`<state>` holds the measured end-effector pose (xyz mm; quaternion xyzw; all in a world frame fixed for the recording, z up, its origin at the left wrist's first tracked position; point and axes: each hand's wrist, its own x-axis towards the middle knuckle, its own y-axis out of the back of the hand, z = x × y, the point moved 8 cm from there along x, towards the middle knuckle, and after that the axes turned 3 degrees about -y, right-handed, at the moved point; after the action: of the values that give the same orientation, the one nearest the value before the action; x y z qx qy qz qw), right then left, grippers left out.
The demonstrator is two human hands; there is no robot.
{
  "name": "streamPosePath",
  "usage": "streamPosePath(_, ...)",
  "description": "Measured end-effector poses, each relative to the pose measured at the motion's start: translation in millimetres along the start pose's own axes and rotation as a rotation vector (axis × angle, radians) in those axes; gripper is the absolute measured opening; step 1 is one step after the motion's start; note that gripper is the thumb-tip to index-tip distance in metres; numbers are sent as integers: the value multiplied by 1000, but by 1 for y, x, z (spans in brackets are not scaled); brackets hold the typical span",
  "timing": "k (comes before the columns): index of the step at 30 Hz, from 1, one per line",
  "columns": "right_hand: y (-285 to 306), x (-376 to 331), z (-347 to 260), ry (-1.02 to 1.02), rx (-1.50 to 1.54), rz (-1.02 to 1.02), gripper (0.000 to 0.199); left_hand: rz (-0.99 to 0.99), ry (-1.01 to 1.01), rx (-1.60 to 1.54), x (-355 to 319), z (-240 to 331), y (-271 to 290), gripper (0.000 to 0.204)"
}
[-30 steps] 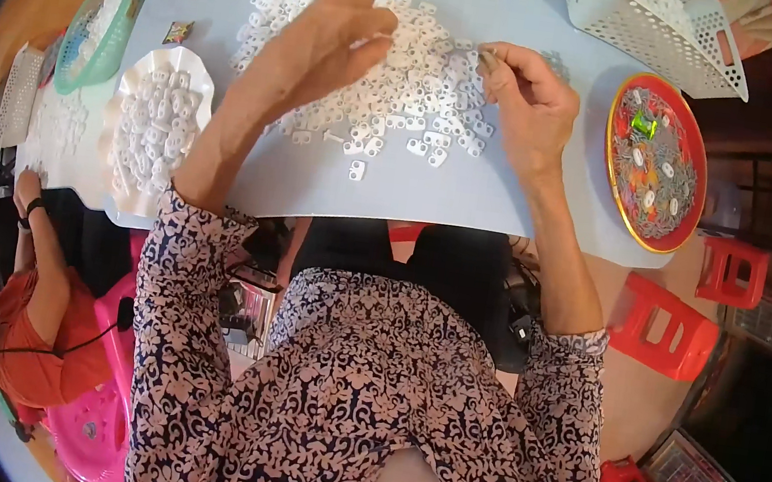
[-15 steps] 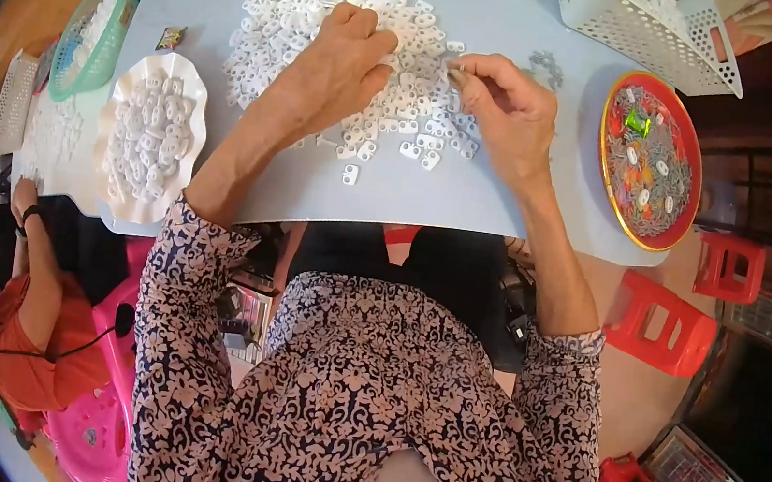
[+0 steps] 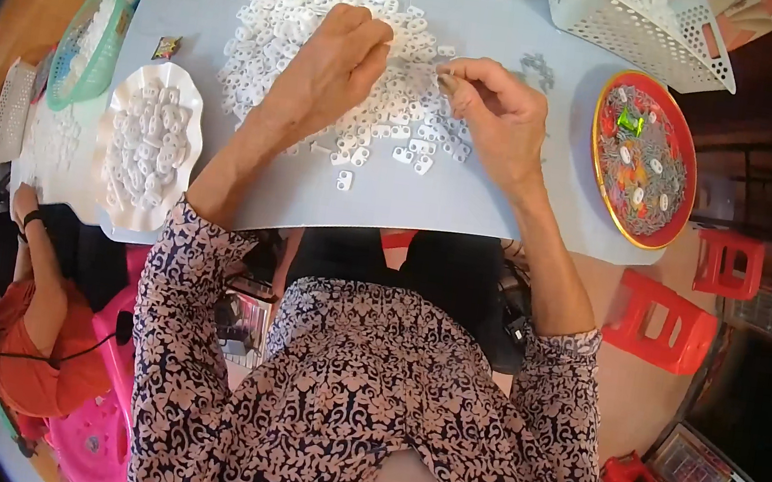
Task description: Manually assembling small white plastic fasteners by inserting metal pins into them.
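Note:
A heap of small white plastic pieces (image 3: 288, 19) lies spread on the pale blue-grey table (image 3: 469, 203). My left hand (image 3: 331, 68) rests palm down on the heap, fingers curled among the pieces. To its right, my right hand (image 3: 496, 109) pinches one small white piece (image 3: 446, 80) between thumb and fingertips, just above the heap's right edge. Whether the left hand holds a piece is hidden under its fingers.
A red round tray (image 3: 645, 163) with small metal bits lies at the right. A white scalloped plate (image 3: 145, 146) of white pieces and a green basket (image 3: 86, 41) lie at the left, a white perforated basket (image 3: 630, 20) at the back right. A person in orange (image 3: 33, 331) sits lower left; red stools (image 3: 663, 321) stand at the right.
Both hands have drawn closer together over the heap. The right hand has lifted its pinched piece toward the left hand's fingertips.

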<state>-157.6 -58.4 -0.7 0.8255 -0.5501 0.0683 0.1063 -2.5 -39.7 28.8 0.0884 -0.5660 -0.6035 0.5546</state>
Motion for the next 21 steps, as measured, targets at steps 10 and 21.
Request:
streamPosePath(10, 0, 4, 7, -121, 431, -36, 19, -70, 493, -886, -3, -3, -31, 19)
streamPosePath(21, 4, 5, 9, -111, 380, 21, 21, 10, 593, -1081, -5, -7, -37, 16)
